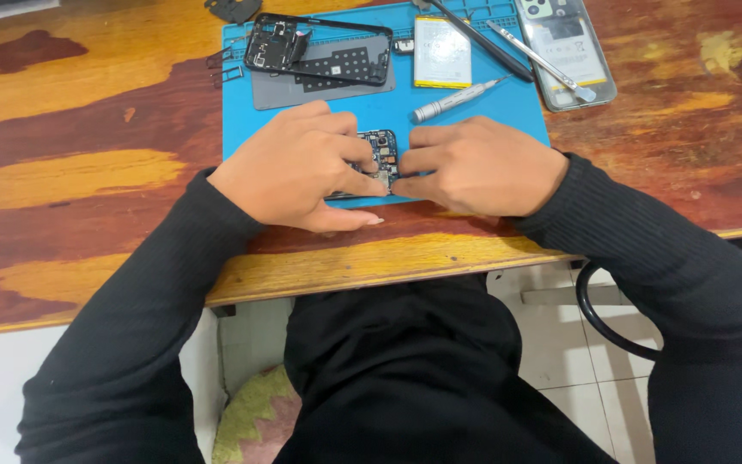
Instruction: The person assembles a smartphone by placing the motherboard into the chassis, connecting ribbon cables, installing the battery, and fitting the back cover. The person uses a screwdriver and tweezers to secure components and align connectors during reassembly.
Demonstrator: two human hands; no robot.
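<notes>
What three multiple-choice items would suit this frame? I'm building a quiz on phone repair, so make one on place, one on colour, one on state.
1. Where does the circuit board lie?
A. on the mat's near edge
B. on the floor
C. in the clear case

2. What colour is the mat?
A. red
B. blue
C. green

3. What touches the board?
A. left hand only
B. neither hand
C. both, with right hand

Key: 1 A, it sits at the mat's near edge; 2 B, plainly blue; 3 C, fingertips meet it from each side.
</notes>
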